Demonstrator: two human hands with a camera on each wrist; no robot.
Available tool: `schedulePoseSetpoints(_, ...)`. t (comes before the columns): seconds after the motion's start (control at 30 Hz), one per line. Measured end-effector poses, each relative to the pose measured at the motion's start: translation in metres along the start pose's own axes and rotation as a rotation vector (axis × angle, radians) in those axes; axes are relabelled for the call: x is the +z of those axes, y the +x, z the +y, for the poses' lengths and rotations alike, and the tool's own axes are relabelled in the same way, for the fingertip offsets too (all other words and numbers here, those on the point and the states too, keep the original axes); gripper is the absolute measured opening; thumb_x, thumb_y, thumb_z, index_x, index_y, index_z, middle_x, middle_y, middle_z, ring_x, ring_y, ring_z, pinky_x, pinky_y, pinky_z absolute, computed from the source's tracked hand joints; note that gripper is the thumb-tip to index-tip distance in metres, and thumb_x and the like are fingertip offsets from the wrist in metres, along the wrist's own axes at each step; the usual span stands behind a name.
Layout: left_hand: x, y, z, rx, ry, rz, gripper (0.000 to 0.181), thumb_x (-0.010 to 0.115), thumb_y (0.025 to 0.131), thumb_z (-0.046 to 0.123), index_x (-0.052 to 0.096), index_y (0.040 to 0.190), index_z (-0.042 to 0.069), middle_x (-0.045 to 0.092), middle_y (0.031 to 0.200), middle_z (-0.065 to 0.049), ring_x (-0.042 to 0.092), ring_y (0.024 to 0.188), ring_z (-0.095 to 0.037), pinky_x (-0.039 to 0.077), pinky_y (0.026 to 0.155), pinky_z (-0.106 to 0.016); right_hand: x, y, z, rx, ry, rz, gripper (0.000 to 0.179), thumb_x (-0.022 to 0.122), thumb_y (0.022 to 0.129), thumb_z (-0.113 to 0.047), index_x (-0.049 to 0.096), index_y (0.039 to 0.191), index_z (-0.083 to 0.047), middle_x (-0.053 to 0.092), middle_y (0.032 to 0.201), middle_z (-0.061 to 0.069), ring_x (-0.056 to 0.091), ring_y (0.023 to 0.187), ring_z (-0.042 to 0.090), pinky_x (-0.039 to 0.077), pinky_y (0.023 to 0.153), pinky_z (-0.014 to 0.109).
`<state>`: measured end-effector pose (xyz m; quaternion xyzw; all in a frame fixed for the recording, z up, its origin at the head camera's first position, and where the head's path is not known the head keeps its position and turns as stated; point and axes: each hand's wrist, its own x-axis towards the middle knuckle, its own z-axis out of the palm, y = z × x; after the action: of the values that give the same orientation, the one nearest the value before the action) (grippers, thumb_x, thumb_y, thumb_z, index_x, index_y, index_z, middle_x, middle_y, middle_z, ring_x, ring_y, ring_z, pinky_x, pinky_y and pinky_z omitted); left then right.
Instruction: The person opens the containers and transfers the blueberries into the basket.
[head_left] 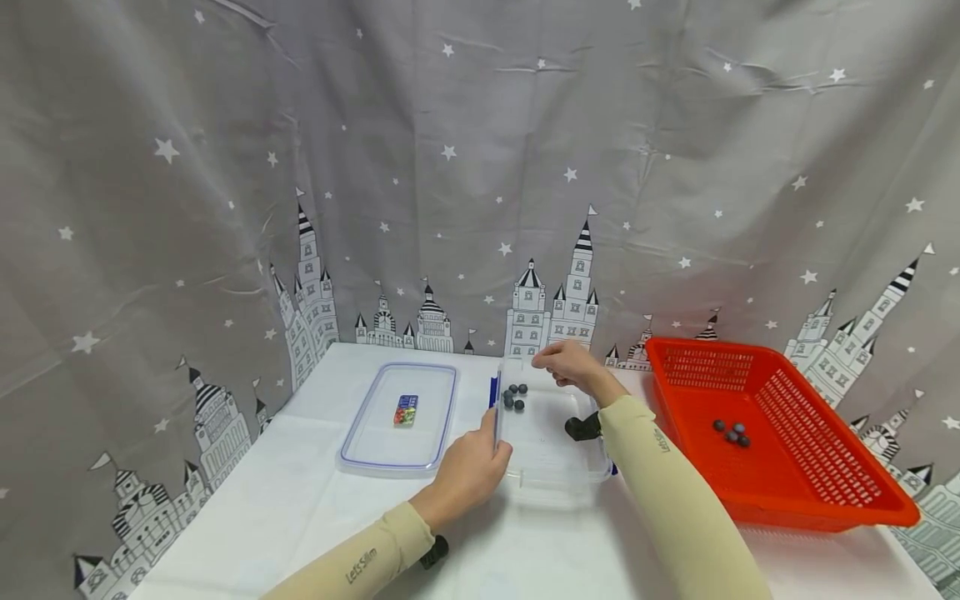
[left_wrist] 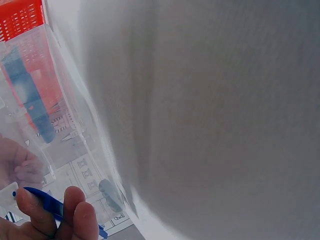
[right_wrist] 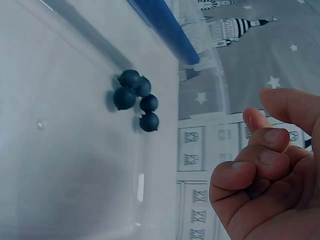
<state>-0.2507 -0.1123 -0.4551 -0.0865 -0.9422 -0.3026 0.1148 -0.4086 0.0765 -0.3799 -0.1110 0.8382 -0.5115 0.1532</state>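
A clear plastic container [head_left: 551, 450] with blue side latches stands at the middle of the table. Inside, toward its far left corner, several blueberries [right_wrist: 124, 97] sit clustered together. My left hand [head_left: 468, 462] grips the container's left wall, and its fingers curl by a blue latch [left_wrist: 47, 202] in the left wrist view. Over the far edge of the container hovers my right hand [head_left: 570, 364]. In the right wrist view its fingers are loosely curled, the thumb stands apart from them, and nothing lies between.
To the left lies a clear lid [head_left: 375, 417] with a blue rim and a colourful label [head_left: 406, 411]. On the right stands a red basket [head_left: 750, 492] holding several more blueberries [head_left: 732, 435]. A grey castle-print curtain [head_left: 465, 167] hangs behind the white table [head_left: 300, 500].
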Motion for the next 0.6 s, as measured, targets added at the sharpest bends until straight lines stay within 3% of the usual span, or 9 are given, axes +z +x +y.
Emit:
schedulePoseSetpoints(0.3, 0.000, 0.000, 0.001, -0.005, 0.000, -0.007, 0.065, 0.044, 0.097, 0.029, 0.036, 0.151, -0.006, 0.063, 0.073, -0.008, 0.052, 0.056, -0.015, 0.042, 0.053, -0.031, 0.016, 0.012, 0.014, 0.063, 0.014, 0.017, 0.029, 0.066, 0.096, -0.019, 0.069, 0.118, 0.000, 0.046, 0.070, -0.001, 0.039, 0.059, 0.012, 0.038, 0.060, 0.027)
schedulePoseSetpoints(0.6, -0.001, 0.000, 0.001, -0.011, -0.004, -0.016, 0.065, 0.045, 0.097, 0.029, 0.035, 0.151, -0.006, 0.061, 0.071, -0.007, 0.051, 0.054, -0.015, 0.041, 0.052, -0.031, 0.026, 0.016, 0.025, 0.113, 0.040, 0.018, 0.033, 0.067, 0.095, -0.017, 0.068, 0.122, 0.001, 0.044, 0.065, -0.002, 0.036, 0.056, 0.011, 0.036, 0.057, 0.025)
